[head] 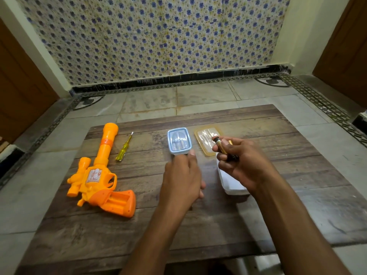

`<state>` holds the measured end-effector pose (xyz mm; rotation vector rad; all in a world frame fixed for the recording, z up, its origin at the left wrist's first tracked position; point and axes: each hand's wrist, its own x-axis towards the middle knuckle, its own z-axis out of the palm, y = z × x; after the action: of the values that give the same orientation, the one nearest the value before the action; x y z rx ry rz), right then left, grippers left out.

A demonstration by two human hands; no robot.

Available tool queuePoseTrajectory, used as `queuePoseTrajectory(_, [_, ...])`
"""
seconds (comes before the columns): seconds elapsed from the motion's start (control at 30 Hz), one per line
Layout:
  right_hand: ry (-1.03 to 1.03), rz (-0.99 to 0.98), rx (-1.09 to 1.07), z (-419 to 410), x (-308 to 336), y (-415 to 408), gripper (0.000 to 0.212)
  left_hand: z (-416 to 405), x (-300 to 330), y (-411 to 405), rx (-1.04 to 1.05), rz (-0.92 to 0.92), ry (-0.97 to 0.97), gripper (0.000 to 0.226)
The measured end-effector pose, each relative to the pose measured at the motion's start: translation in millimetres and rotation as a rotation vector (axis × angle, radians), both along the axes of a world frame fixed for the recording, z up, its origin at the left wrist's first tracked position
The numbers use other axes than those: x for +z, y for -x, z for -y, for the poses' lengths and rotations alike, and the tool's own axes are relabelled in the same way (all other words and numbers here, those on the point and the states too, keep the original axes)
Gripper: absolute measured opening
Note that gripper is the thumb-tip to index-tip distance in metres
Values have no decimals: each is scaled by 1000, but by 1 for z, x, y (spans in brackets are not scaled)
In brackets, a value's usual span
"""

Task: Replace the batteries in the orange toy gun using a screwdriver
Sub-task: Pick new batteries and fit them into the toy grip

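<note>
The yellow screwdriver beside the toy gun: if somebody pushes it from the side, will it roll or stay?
The yellow screwdriver looks thin and rounded, so it would probably roll a little on the wooden table. The metal clip at its handle end may stop the rolling soon. It seems light and stiff, easy to pinch.

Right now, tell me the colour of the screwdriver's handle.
Translucent yellow, on the screwdriver beside the orange toy gun; head view.

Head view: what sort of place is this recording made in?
Probably a home, worked at floor level: a low wooden board lies on a stone tile floor, with a flower-patterned wall behind and wooden doors at both sides.
</note>
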<state>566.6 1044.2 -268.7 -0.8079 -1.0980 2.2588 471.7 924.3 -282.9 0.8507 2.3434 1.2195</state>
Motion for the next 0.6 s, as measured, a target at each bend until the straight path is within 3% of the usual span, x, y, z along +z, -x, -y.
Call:
queuePoseTrajectory(0.27, [-74,46,163,49,4,31,14,57,-1,40,252,-213,-116,34])
queuePoseTrajectory(0.43, [-208,148,268,81,-2,53,13,99,-8,63,475,-370,-73,12])
queuePoseTrajectory(0.6, [-291,216,352,102,-14,77,12,128,-20,81,673,-207,-59,24])
